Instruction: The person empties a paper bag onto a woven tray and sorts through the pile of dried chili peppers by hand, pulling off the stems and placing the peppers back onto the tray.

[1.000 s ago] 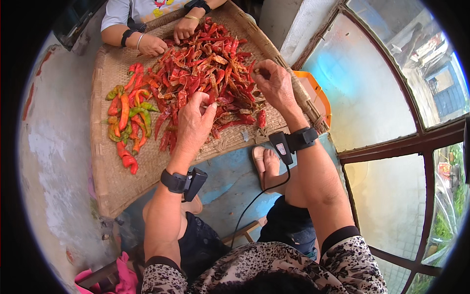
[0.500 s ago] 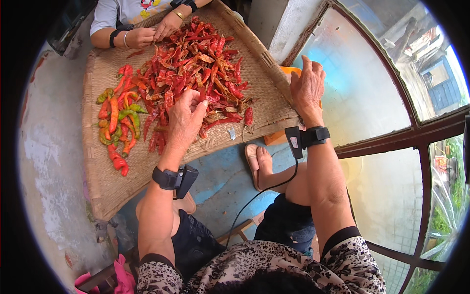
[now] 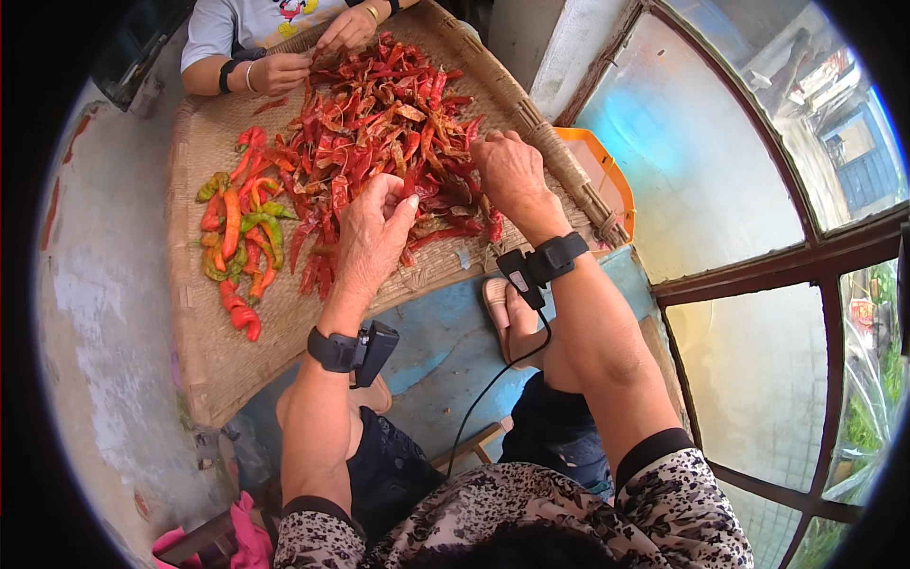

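A heap of dried red chilies [image 3: 379, 114] covers the middle of a woven tray [image 3: 256, 351]. My left hand [image 3: 370, 232] is at the heap's near edge, thumb and fingers closed around what looks like a dried red chili, mostly hidden by the fingers. At the heap's right side my right hand [image 3: 517, 180] has its fingers curled in. Its fingertips are turned away, so what they hold, if anything, cannot be seen. Fresh red and green peppers [image 3: 237, 237] lie apart on the tray's left side.
Across the tray, another person's hands [image 3: 313, 52] work at the heap's far left edge. An orange-rimmed container [image 3: 607, 171] stands beyond the tray's right edge, by the framed window [image 3: 730, 190]. A black cable [image 3: 488, 389] hangs from my right wrist.
My right hand has come left from above the orange container to the heap's right side. My left hand stays near the heap's front. The other person's hands have parted slightly.
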Demonstrator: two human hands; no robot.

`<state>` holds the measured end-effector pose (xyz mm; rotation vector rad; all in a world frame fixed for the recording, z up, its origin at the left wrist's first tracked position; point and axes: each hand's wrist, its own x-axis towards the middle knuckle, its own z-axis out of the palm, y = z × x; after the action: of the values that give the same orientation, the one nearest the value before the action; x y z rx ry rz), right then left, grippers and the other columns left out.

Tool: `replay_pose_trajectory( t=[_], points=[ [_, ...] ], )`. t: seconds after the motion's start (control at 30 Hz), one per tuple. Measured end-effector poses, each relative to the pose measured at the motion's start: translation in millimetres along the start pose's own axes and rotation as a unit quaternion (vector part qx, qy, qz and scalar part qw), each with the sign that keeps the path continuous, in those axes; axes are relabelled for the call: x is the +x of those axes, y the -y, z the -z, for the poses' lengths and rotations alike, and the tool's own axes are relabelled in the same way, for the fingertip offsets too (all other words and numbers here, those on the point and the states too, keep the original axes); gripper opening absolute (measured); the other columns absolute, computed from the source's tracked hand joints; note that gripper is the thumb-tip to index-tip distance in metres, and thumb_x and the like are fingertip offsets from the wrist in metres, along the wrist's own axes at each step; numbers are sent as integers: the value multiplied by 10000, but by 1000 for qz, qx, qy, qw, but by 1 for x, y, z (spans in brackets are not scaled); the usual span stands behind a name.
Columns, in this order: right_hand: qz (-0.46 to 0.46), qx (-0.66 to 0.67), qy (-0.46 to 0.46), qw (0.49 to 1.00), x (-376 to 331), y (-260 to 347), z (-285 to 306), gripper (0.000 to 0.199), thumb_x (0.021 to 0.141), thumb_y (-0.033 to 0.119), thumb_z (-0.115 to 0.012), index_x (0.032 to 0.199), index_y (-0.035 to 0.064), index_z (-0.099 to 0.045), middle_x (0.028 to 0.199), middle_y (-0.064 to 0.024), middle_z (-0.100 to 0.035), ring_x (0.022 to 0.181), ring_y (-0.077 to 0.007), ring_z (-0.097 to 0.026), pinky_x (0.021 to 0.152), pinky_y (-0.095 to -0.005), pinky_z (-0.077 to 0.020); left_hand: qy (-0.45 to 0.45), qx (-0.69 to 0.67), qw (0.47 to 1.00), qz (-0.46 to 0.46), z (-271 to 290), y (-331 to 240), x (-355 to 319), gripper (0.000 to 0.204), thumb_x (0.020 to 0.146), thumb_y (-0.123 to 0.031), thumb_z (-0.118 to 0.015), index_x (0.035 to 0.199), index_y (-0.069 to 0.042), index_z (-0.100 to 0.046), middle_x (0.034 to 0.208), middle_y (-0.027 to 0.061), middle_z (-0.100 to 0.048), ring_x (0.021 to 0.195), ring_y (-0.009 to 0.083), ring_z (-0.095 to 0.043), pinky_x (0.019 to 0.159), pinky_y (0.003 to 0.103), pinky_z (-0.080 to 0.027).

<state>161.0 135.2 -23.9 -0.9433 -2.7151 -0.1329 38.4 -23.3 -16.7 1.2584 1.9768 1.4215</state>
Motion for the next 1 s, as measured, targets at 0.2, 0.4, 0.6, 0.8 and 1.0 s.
replay_pose_trajectory(
  t=[0.2,0.4,0.6,0.8,1.0],
  points=[
    [35,107,-60,992,-22,-25,24,67,788,71,-586,833,79,-635,877,-126,-595,881,-316,-587,721,-417,-497,1,7,1000,-17,12,1,-2,147,855,-127,-597,913,-2,-546,766,73,-627,673,141,-601,626,298,-484],
    [-136,134,-202,961,-33,-64,35,122,856,153,-572,909,73,-648,886,-148,-588,869,-333,-581,720,-433,-474,-1,6,1000,-24,15,7,-4,157,850,-131,-603,907,3,-544,756,76,-622,666,144,-601,623,293,-485],
    [-244,11,-151,958,-36,-75,28,165,847,142,-565,980,63,-623,968,-154,-588,958,-327,-551,764,-424,-480,-3,20,999,-28,13,8,0,154,850,-131,-601,908,2,-548,762,71,-624,663,147,-603,624,294,-488],
    [-49,52,-32,997,-15,-38,-1,186,800,127,-605,956,25,-614,976,-173,-588,974,-334,-563,765,-431,-504,5,49,998,-31,4,-2,1,140,855,-132,-598,903,-7,-556,738,91,-648,672,167,-635,620,311,-497],
    [-122,11,74,990,6,-12,-10,191,791,184,-621,912,37,-634,951,-160,-632,878,-341,-631,732,-440,-509,43,46,998,-18,4,-11,1,144,870,-131,-593,931,-5,-556,746,31,-605,683,102,-584,632,258,-483]
  ],
)
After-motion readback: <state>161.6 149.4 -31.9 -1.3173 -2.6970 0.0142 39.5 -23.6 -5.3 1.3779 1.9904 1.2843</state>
